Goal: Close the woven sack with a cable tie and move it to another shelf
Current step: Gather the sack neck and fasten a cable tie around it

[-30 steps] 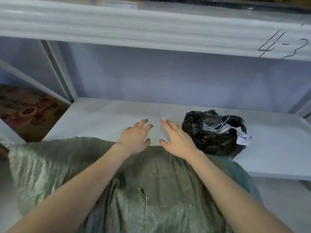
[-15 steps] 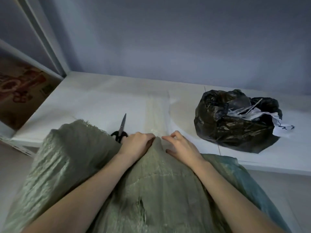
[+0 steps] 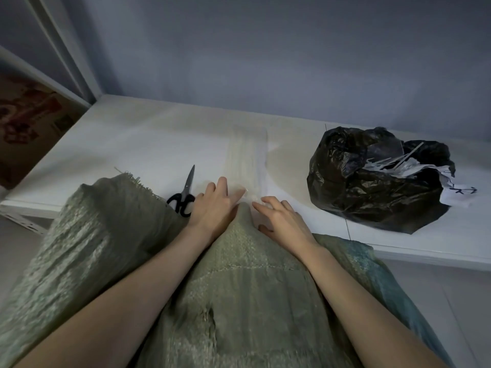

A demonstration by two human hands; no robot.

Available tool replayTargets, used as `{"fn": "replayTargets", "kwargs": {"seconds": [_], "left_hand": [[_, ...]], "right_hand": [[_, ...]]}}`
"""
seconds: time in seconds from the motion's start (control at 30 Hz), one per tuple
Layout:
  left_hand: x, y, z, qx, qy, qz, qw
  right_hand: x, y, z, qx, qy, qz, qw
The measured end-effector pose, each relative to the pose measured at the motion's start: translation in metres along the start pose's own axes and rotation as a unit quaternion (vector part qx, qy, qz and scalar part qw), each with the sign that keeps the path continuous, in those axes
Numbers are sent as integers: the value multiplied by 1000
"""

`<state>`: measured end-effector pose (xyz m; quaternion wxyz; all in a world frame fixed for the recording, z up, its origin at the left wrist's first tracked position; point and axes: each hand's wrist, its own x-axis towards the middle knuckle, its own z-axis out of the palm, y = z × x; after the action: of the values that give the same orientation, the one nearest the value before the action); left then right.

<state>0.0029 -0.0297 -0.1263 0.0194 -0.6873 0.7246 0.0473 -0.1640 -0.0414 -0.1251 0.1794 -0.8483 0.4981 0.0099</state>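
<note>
A green woven sack fills the foreground and leans against the front edge of the white shelf. Its frayed mouth hangs over the edge at the left. A clear packet of pale cable ties lies flat on the shelf just beyond the sack. Both my arms reach over the sack. My left hand rests with its fingertips on the near end of the packet. My right hand is beside it, fingers apart and touching the same end. Neither hand visibly grips anything.
Black-handled scissors lie on the shelf just left of my left hand. A crumpled black plastic bag with white scraps sits at the right. A shelf upright and a patterned box are at the left; the back wall is close.
The view has tilted down and closer, so the scissors came into sight. My hands went from flat on the shelf to the near end of the cable tie packet, fingers now reaching onto it.
</note>
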Motion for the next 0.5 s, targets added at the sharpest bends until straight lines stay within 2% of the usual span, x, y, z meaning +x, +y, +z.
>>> {"fn": "replayTargets", "kwargs": {"seconds": [0.33,0.4,0.5], "left_hand": [[5,7,-1,38,-6,28,999],[6,6,0,33,17,44,998],[5,5,-2,23,99,95,990]], "right_hand": [[2,-2,4,-12,4,-40,999],[3,-2,5,-3,-6,-35,999],[3,-3,6,12,-17,-27,999]]}}
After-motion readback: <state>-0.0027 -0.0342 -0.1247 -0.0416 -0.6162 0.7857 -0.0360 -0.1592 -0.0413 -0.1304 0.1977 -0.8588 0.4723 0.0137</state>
